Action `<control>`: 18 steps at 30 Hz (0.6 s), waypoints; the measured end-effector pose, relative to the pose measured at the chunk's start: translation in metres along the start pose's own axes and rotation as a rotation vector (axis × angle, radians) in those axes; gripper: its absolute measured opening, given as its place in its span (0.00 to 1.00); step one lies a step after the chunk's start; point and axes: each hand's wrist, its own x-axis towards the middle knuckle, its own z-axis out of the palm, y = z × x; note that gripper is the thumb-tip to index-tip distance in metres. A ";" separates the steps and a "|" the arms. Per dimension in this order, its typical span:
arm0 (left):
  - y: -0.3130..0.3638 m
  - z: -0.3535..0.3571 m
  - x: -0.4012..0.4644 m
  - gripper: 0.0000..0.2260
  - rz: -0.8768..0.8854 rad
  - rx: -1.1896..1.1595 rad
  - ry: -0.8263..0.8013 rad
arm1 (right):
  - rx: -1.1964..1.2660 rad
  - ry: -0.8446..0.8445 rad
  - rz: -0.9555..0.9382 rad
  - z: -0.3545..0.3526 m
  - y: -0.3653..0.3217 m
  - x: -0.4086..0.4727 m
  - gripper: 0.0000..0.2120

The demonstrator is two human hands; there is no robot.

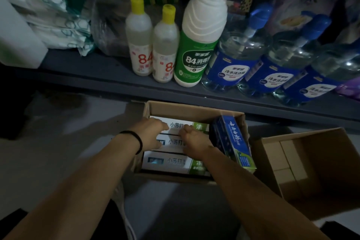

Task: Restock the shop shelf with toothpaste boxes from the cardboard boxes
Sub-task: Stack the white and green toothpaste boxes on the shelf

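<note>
White toothpaste boxes [176,160] lie flat in rows inside an open cardboard box [191,107] on the floor, just below the shelf [109,79]. Blue toothpaste boxes [232,142] stand tilted at its right end. Left hand [151,132] and right hand [191,140] close together on the middle white box, fingers curled down at its edges; grip not fully visible. Black band on left wrist. Second cardboard box [311,187] to the right, open. Shelf carries disinfectant bottles [165,45] and blue-labelled bottles [231,60].

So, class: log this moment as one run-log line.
stage: picking | left hand: on white toothpaste boxes | right hand: same | carton: open, on floor | shelf: no toothpaste seen
</note>
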 end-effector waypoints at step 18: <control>0.002 0.004 0.001 0.28 0.014 -0.008 0.026 | -0.092 -0.102 0.045 0.006 0.004 -0.005 0.28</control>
